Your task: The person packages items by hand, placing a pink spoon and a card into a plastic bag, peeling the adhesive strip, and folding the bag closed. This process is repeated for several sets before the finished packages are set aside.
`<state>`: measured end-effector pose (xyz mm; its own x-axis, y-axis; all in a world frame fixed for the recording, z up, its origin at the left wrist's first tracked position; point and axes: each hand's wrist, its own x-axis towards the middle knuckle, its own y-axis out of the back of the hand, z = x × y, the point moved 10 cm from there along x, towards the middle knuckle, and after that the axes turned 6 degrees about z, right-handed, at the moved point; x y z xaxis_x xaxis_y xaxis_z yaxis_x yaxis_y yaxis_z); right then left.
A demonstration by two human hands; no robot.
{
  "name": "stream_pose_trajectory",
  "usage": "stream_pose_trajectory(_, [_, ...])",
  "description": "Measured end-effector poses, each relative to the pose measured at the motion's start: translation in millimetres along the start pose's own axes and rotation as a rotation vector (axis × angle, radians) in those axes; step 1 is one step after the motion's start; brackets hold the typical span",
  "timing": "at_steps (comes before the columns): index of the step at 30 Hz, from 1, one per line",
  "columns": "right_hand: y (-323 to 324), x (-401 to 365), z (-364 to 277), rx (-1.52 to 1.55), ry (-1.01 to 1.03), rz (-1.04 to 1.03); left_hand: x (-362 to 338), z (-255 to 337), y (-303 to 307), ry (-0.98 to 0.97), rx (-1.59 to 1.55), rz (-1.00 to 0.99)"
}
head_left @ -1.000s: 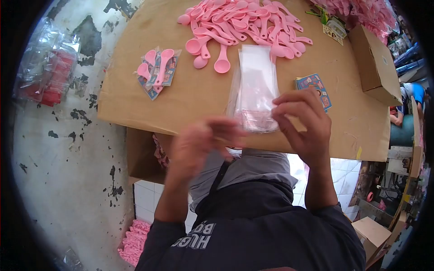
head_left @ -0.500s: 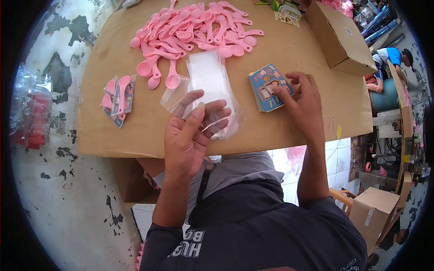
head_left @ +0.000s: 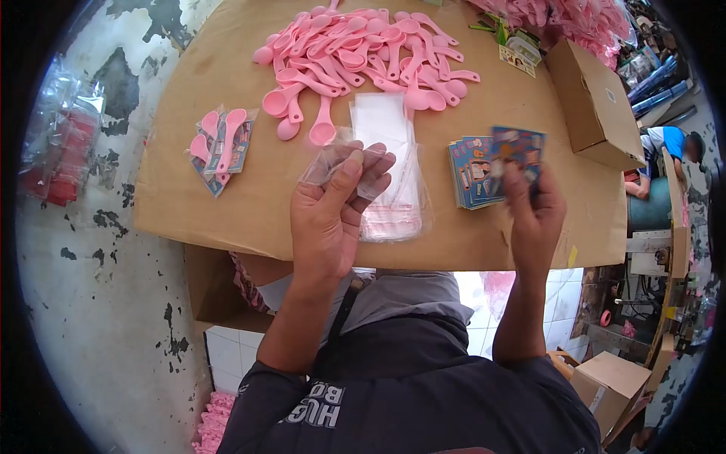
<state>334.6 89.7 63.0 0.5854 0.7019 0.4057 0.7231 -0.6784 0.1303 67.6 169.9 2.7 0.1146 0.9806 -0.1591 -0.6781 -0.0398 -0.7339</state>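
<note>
My left hand (head_left: 333,212) holds a clear plastic bag (head_left: 321,165) between thumb and fingers, beside a stack of clear bags (head_left: 389,189) on the table. My right hand (head_left: 535,216) pinches a blue printed card (head_left: 529,140), slightly blurred, over the right edge of a stack of similar cards (head_left: 473,174). Beyond the hands lies a heap of pink spoons (head_left: 370,49). Over at the left, packed bags (head_left: 223,147) with pink spoons and cards rest on the table.
An open cardboard box (head_left: 594,106) stands at the table's back right, near a green item (head_left: 522,49) and pink material (head_left: 582,23). A person (head_left: 665,147) is at the far right. Another carton (head_left: 609,378) sits below right.
My right hand has lifted a card off the stack. My left hand still holds the bag, with its fingers now closer together. The whole view has shifted somewhat.
</note>
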Motion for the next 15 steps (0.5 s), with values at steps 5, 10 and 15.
stream_pose_trajectory(5, [-71, -59, -1, 0.191, -0.491, -0.569, -4, -4, -13, 0.011, 0.052, -0.111])
stream_pose_trajectory(10, [-85, -63, 5, 0.175, -0.490, -0.593, -7, -3, -13, 0.008, 0.072, -0.094])
stream_pose_trajectory(15, [-96, -64, -5, 0.026, -0.270, -0.795, -10, -5, -20, 0.009, 0.125, -0.161])
